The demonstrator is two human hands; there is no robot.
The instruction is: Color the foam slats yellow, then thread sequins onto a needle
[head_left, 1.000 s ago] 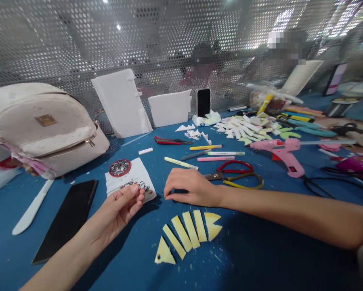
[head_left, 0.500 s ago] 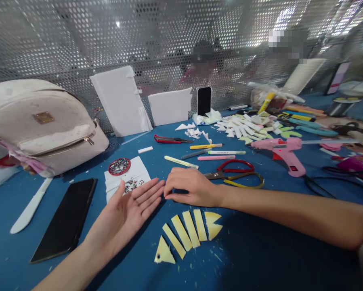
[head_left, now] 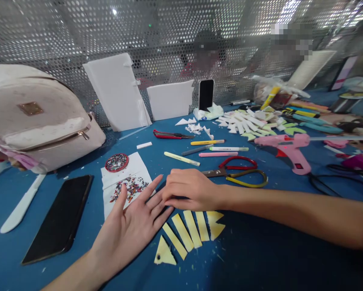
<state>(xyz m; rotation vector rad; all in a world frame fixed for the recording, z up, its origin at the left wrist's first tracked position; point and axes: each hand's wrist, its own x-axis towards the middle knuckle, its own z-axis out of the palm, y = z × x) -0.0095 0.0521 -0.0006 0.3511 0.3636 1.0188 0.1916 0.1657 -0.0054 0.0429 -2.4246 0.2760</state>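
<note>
My left hand [head_left: 135, 228] lies palm up with its fingers spread, holding nothing. Over its fingertips is my right hand [head_left: 189, 189], palm down with curled fingers pressed together; whatever they may pinch is hidden. Just below both hands, yellow foam pieces [head_left: 183, 232] form a fish shape: a head with an eye hole, several strips and a notched tail. Behind my left hand, small coloured glitter bits [head_left: 131, 186] are scattered on a white paper sheet [head_left: 108, 210]. A round red-rimmed dish [head_left: 117, 162] of glitter sits at the sheet's far end.
Scissors [head_left: 243, 171], several pens [head_left: 181, 158], a red cutter [head_left: 169, 134] and a pink glue gun [head_left: 290, 149] lie beyond my right arm. A black phone [head_left: 60, 218], a white plastic knife [head_left: 22, 206] and a backpack [head_left: 48, 121] are at left. White foam scraps [head_left: 244, 121] are heaped behind.
My left hand has shifted slightly right and its fingers have spread, now reaching under my right hand. More of the glitter on the paper shows. The view has shifted slightly.
</note>
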